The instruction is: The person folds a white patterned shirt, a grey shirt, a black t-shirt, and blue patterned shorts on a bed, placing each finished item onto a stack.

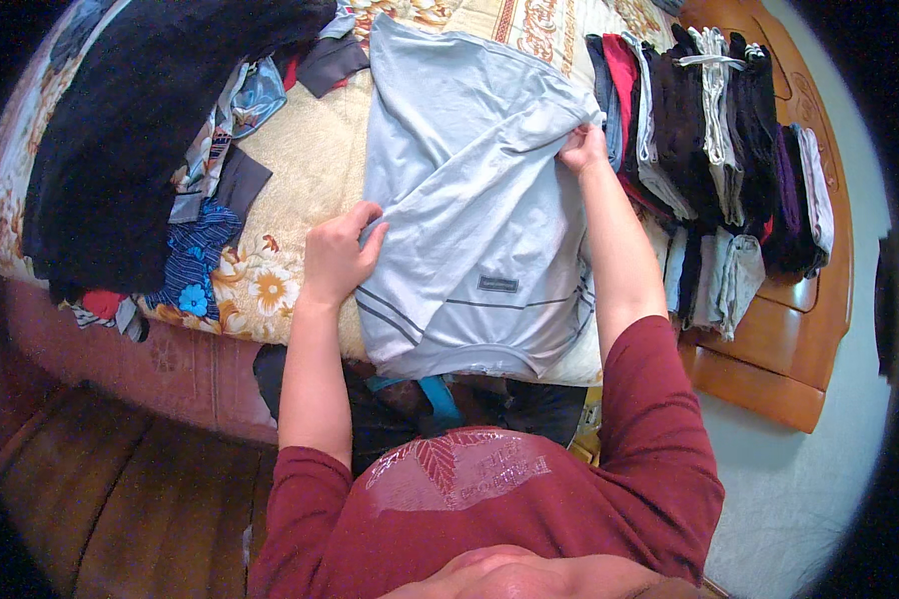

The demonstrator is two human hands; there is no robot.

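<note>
A light grey long-sleeved shirt (494, 187) lies spread on the bed, its neckline towards me at the bed's edge. Dark stripes and a small dark patch mark its chest. One sleeve is laid slantwise across the body. My right hand (584, 152) pinches the fabric at the shirt's right edge, beside a row of folded clothes. At the left edge, my left hand (344, 251) rests with thumb and forefinger curled against the fabric. Whether those fingers grip it is unclear, as the other fingertips are hidden.
Folded clothes (667, 127) stand in rows at the right, against a wooden bed board (786, 314). Left lie a large black garment (112, 172), a blue patterned cloth (198, 258) and other loose clothes. A flowered cover (307, 150) lies beneath; wooden flooring (150, 479) shows lower left.
</note>
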